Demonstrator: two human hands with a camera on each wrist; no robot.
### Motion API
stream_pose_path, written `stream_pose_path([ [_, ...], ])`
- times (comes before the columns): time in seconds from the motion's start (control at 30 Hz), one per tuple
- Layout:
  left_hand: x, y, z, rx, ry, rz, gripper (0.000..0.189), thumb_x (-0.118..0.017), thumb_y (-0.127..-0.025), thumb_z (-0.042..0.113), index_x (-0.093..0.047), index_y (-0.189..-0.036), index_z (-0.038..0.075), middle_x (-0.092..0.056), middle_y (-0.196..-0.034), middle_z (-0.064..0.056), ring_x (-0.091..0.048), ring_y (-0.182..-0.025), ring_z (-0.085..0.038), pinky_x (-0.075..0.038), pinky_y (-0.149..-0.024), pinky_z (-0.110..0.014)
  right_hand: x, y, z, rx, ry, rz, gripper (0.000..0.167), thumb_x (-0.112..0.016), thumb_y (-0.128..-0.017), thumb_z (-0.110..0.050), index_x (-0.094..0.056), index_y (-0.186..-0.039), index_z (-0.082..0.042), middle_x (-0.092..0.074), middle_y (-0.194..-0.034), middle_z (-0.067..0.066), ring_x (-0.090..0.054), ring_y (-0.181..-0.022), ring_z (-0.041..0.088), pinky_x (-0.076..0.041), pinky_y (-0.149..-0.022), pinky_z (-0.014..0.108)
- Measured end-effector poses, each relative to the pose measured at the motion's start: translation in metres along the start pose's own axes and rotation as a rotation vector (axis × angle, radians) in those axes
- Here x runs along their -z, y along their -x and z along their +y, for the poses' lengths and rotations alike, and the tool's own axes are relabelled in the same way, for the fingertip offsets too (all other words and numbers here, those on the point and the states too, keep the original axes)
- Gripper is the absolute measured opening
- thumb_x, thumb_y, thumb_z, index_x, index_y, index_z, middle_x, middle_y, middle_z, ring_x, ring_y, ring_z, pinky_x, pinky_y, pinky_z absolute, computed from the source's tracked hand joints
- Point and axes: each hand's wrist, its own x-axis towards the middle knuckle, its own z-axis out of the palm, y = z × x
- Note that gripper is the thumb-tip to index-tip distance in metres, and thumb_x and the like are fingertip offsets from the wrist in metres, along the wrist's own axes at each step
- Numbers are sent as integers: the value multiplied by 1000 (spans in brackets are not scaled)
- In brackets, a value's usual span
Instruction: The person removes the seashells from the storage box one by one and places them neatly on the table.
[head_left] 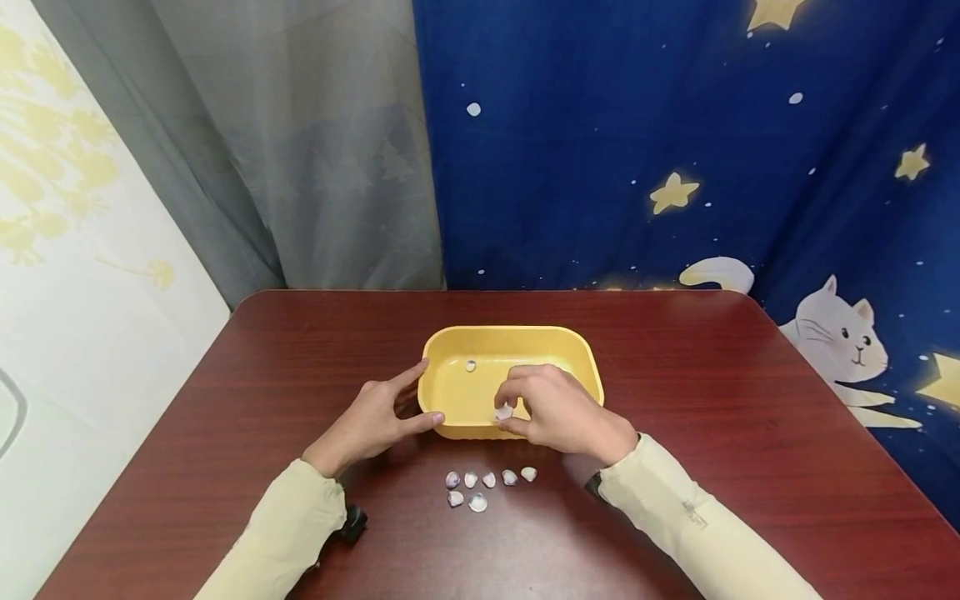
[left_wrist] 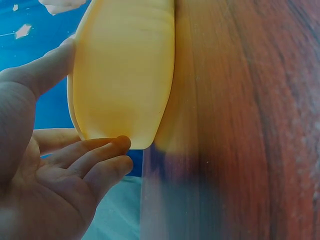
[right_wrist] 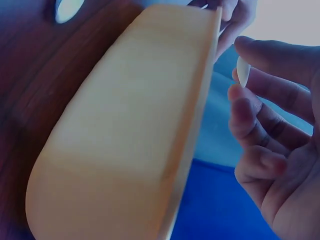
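Note:
Over the near side of a yellow plastic basin [head_left: 457, 427], my right hand [head_left: 558, 408] pinches a small white seashell [right_wrist: 243, 71] between thumb and fingers. In the right wrist view the shell stands edge-on, just above the rim. Touching the basin's left end is my left hand [head_left: 378, 417], thumb at the near rim and fingers spread along the end wall. One seashell [head_left: 470, 365] lies inside the basin, toward its far left. In front of the basin, several pale and purplish seashells [head_left: 489, 479] form a row, with two more shells [head_left: 477, 502] nearer me.
Dark red-brown wood covers the table [head_left: 712, 392] on both sides of the basin. A grey curtain [head_left: 337, 167] and a blue starry curtain [head_left: 562, 167] hang behind its far edge. A white patterned panel [head_left: 75, 250] stands along the left.

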Motion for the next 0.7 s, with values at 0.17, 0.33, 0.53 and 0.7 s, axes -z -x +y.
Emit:
stream_pose_path([
  [0.17,0,-1,1,-10,-7,3,93,-78,-85,47,-31,-158,12,-44,-157,-13,-53,-138,-26,-50,-108,-44,-1,5,-6,66,-18,-9,10,-84,-79,-20,-76,-86,-18,-68,-81,-9,-60,-69,5,-50,-67,18],
  [0.33,0,-1,0,-13,2,1,94,-77,-85,48,-31,-159,12,-44,-157,-13,-54,-138,-26,-49,-109,-43,-7,10,-7,122,-30,-70,9,-83,-80,-18,-75,-84,-18,-65,-77,-7,-55,-67,1,-47,-64,14],
  [0.53,0,-2,0,-31,26,0,94,-77,-86,47,-30,-159,11,-44,-158,-13,-54,-138,-26,-49,-109,-42,-15,17,-10,117,-32,-156,9,-79,-81,-15,-76,-87,-19,-66,-81,-10,-58,-70,2,-48,-66,14],
  [0.7,-1,-2,-1,-22,32,-6,95,-77,-86,48,-30,-159,12,-43,-158,-13,-54,-138,-26,-49,-109,-42,-23,22,-14,148,-12,-196,12,-80,-79,-13,-76,-89,-18,-65,-79,-8,-50,-67,-2,-44,-62,13],
])
